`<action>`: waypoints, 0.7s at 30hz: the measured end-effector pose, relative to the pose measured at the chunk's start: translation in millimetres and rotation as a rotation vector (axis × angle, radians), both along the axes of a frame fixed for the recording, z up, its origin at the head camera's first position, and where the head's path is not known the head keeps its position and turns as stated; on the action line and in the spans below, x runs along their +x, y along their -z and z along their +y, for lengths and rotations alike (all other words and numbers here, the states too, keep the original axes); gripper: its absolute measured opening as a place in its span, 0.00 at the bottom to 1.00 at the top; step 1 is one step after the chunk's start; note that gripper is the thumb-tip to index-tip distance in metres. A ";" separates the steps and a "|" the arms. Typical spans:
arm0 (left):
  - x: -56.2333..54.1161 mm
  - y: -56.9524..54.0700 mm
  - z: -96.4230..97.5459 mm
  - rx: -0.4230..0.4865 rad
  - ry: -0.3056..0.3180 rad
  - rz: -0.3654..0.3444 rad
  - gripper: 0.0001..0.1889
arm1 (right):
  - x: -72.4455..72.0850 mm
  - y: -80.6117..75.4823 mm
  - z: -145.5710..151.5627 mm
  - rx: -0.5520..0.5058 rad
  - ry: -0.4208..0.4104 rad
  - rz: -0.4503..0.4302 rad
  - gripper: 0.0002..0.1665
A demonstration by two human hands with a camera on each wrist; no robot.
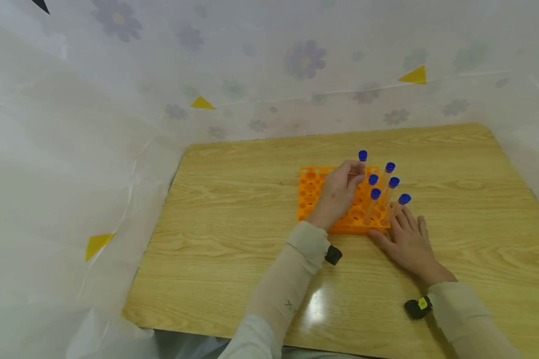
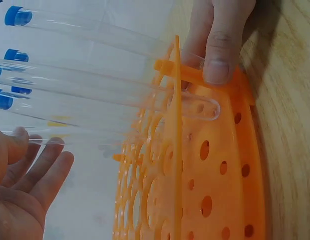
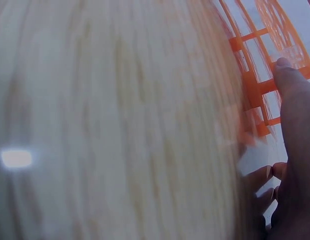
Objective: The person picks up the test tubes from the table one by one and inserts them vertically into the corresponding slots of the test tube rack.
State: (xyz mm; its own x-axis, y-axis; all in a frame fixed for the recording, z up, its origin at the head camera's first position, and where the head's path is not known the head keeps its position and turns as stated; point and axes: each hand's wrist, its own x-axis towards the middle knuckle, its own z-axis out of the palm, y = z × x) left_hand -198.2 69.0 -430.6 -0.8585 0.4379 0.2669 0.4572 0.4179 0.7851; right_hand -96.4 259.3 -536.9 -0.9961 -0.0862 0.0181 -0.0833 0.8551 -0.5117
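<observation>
My left hand [image 1: 339, 192] is over the orange test tube rack [image 1: 309, 199], with thumb and fingertips pinching a clear test tube [image 1: 363, 156] that has a blue cap. In the left wrist view, the fingers meet around this tube's upper part; its lower end is hard to make out. My right hand [image 1: 408, 244] rests at the rack's near right corner, its thumb touching the front side and its other fingers extended along the right side. Several more blue-capped test tubes [image 1: 374, 199] stand in the rack's right part, some leaning.
The rack sits on a wood-grain table [image 1: 224, 214], right of its middle. Pale flowered sheeting [image 1: 269, 65] hangs behind the table and down its left side, with yellow triangular pieces [image 1: 202, 103] on it. A bright light reflection [image 1: 315, 305] shows near the front edge.
</observation>
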 end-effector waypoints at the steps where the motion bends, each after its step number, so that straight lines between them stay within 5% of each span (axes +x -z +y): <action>1: 0.2 0.5 0.6 0.004 0.000 -0.005 0.15 | 0.0 -0.1 -0.2 0.001 -0.001 -0.002 0.50; 21: 4.0 9.2 8.4 -0.098 0.018 -0.019 0.14 | 1.8 -0.7 -1.1 -0.002 0.005 -0.004 0.50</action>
State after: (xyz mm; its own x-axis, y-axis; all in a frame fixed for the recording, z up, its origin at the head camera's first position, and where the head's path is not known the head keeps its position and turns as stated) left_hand -194.2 77.3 -439.9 -0.8549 0.4764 0.2056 0.4506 0.4851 0.7495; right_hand -94.6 258.2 -536.2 -0.9966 -0.0816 0.0143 -0.0774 0.8543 -0.5140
